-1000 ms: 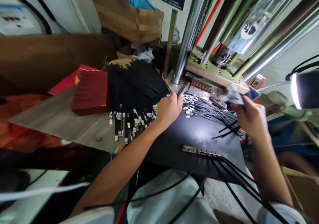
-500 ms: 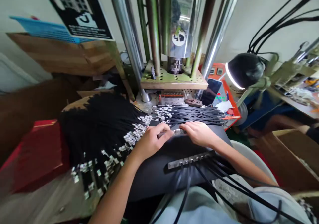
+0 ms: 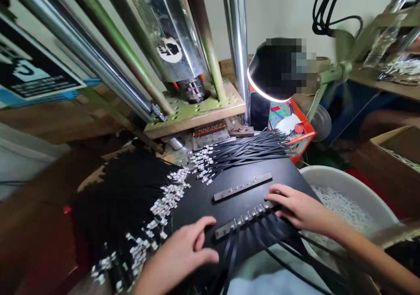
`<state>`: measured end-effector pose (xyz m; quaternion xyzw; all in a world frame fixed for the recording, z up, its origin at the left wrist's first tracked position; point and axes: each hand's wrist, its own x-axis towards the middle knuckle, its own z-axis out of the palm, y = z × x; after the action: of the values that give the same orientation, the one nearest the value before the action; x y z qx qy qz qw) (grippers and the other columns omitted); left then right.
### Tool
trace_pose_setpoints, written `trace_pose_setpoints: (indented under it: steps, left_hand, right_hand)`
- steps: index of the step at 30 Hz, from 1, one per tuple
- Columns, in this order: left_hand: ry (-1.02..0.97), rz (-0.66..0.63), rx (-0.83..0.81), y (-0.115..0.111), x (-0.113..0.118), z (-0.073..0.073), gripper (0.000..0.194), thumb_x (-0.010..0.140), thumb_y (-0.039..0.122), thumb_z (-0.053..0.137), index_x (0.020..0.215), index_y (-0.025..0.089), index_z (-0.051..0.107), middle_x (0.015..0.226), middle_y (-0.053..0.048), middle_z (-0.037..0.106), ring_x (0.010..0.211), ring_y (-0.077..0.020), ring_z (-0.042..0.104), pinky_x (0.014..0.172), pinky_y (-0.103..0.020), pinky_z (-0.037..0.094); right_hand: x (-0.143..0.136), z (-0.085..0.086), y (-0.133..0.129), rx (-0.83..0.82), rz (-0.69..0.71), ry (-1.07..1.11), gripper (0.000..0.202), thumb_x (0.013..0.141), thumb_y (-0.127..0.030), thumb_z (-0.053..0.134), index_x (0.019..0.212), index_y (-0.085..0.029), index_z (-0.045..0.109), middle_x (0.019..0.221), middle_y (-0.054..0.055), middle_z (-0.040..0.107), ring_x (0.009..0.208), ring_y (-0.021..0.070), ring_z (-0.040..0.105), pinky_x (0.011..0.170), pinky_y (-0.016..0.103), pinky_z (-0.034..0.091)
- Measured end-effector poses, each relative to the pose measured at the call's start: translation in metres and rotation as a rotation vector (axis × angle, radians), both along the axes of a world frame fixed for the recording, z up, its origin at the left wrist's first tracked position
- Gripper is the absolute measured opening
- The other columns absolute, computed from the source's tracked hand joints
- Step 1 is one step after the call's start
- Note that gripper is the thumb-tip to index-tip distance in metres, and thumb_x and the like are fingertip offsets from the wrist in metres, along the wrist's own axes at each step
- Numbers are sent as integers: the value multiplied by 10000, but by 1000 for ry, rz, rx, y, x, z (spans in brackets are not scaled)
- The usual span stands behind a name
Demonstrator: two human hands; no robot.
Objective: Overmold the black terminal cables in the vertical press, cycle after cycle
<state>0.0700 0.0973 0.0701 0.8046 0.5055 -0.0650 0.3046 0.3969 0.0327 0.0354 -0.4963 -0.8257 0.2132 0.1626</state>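
Note:
A slotted metal bar (image 3: pixel 241 222), with black cables (image 3: pixel 262 236) seated in its notches, lies at the near edge of the black work surface (image 3: pixel 193 203). My right hand (image 3: pixel 295 205) has its thumb and fingers around the bar's right end. Just off the left end is my left hand (image 3: pixel 188 249), thumb and fingers apart, holding nothing. Farther back on the surface rests a second metal bar (image 3: pixel 243 187), untouched by either hand and without cables in it.
A large pile of black cables (image 3: pixel 121 194) with silvery connector ends lies left. More cables (image 3: pixel 249 148) lie behind the bars, before a press (image 3: pixel 200 113). A lit lamp (image 3: pixel 275 72) and an orange control box (image 3: pixel 305 133) stand right, above a white tub (image 3: pixel 354 194) holding white scraps.
Both hands have let go of the rear bar, now lying on the surface, and come down to the bar with cables. The view has shifted right and tilted.

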Motion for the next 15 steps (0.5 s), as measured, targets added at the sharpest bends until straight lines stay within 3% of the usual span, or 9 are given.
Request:
trace_pose_setpoints:
  steps: [1, 3, 6, 9, 12, 15]
  left_hand:
    - [8, -17, 42, -9, -1, -9, 339, 799, 281, 634, 1138, 284, 622, 655, 78, 609, 604, -129, 625, 567, -200, 457]
    - [-50, -27, 301, -21, 1, -26, 220, 868, 239, 542, 1063, 254, 642, 747, 47, 686, 658, -130, 668, 620, -205, 471]
    - [-110, 11, 715, -11, 10, -33, 252, 968, 255, 400, 1056, 237, 635, 893, -2, 731, 739, -143, 703, 661, -218, 476]
    - [61, 204, 867, 36, 27, -10, 259, 979, 295, 407, 1142, 238, 601, 1026, -50, 726, 837, -208, 712, 686, -263, 493]
    - [271, 360, 752, 99, 46, 16, 280, 972, 263, 396, 1182, 195, 568, 973, -105, 720, 877, -284, 707, 736, -342, 525]
    - [323, 449, 670, 156, 59, 24, 351, 921, 131, 420, 1263, 116, 497, 1076, -194, 678, 1034, -317, 667, 854, -403, 521]
  right_hand:
    - [-2, -5, -5, 36, -27, -27, 335, 919, -132, 458, 1235, -168, 564, 1243, 137, 574, 1045, 213, 588, 880, 328, 507]
    - [-7, -11, -3, 117, -45, -91, 350, 908, -60, 385, 1180, -151, 587, 1167, 141, 610, 974, 218, 595, 807, 336, 517]
    - [-8, 0, 32, 202, 4, -119, 318, 909, -60, 396, 1128, -164, 602, 1070, 112, 642, 925, 211, 595, 767, 324, 509]
    - [-8, 27, 106, 264, 25, -130, 262, 920, -98, 442, 1111, -156, 612, 1071, 110, 648, 976, 207, 594, 845, 323, 493]
    - [-24, 49, 193, 269, -35, -204, 317, 879, -31, 453, 1144, -103, 611, 1142, 150, 632, 1077, 233, 575, 933, 343, 465]
    - [-48, 52, 259, 275, -104, -216, 417, 872, 18, 419, 1251, -74, 565, 1287, 192, 572, 1213, 257, 519, 1011, 365, 426]
